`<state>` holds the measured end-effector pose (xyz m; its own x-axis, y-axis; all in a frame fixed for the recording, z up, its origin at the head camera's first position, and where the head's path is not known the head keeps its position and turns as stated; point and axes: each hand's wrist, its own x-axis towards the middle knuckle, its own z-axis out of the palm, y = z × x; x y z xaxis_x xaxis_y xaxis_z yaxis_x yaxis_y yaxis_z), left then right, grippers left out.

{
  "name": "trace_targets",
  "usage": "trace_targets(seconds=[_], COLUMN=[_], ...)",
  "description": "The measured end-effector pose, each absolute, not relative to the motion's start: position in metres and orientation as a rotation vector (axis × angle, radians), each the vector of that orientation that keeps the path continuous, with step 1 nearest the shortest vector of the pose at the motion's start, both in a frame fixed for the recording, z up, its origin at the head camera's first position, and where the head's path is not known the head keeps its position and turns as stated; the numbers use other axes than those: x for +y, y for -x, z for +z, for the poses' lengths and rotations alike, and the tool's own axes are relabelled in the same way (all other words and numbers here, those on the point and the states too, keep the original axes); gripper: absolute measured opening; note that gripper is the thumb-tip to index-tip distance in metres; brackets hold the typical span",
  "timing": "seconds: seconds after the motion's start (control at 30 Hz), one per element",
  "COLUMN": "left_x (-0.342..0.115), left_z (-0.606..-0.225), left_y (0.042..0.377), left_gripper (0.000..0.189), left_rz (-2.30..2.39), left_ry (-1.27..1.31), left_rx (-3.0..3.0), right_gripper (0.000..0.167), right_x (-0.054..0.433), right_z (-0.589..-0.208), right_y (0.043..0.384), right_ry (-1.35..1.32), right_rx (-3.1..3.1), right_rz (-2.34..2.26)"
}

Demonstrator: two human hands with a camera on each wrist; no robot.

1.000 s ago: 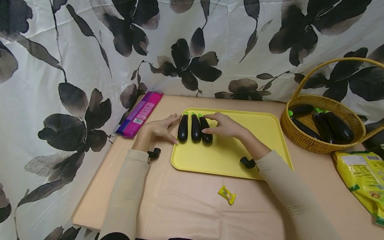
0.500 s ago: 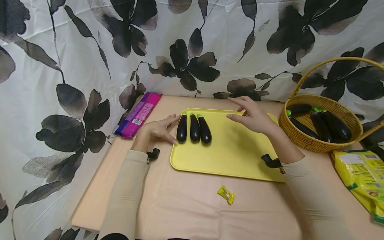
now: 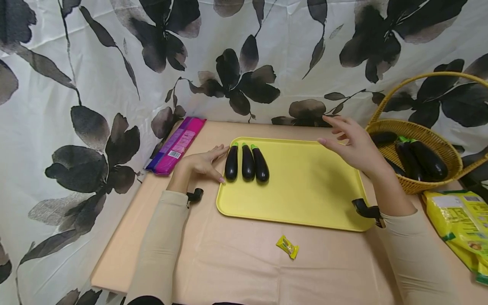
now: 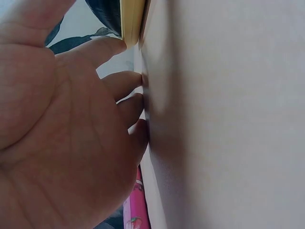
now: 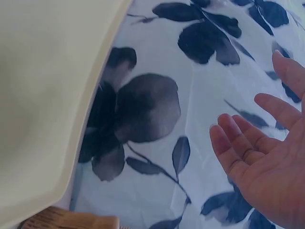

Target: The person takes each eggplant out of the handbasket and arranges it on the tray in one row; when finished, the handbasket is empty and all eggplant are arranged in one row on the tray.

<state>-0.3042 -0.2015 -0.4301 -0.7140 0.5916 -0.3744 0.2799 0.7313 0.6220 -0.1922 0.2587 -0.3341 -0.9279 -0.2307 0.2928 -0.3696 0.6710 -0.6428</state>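
Observation:
Three dark eggplants with green tops lie side by side at the left end of a yellow tray (image 3: 289, 199): a left one (image 3: 231, 163), a middle one (image 3: 248, 164) and a right one (image 3: 261, 165). My left hand (image 3: 201, 164) rests at the tray's left edge with fingers spread. In the left wrist view its fingertips touch the tray rim (image 4: 132, 24) and the table. Over the tray's far right corner my right hand (image 3: 352, 146) hovers, fingers loosely extended and holding nothing. Beside it, partly covered by that hand, a wicker basket (image 3: 453, 165) holds several more eggplants (image 3: 428, 159).
A pink and purple packet (image 3: 179, 146) lies left of the left hand. In front of the tray is a small yellow wrapped candy (image 3: 287, 247). A yellow bag (image 3: 457, 228) lies at the right, near the basket. Flowered cloth (image 3: 289, 51) hangs behind the table.
My right hand has left the right eggplant on the tray and moved right across the tray toward the basket. The left hand has stayed at the tray's left edge.

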Motion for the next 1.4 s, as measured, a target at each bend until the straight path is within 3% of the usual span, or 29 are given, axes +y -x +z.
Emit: trace_targets(seconds=[0.3,1.4], left_x=[-0.201,-0.201], left_z=[-0.431,-0.431], left_y=[0.304,0.307], left_gripper=[0.135,0.136], left_rz=[0.732,0.739], left_ry=[-0.651,-0.64], left_rx=[2.359,2.344], right_gripper=[0.056,0.059], right_x=[0.291,0.396], right_z=[-0.338,-0.357], right_y=[0.185,0.177], right_ry=[-0.386,0.144], right_rx=[-2.576,-2.662], right_rz=[0.956,0.8])
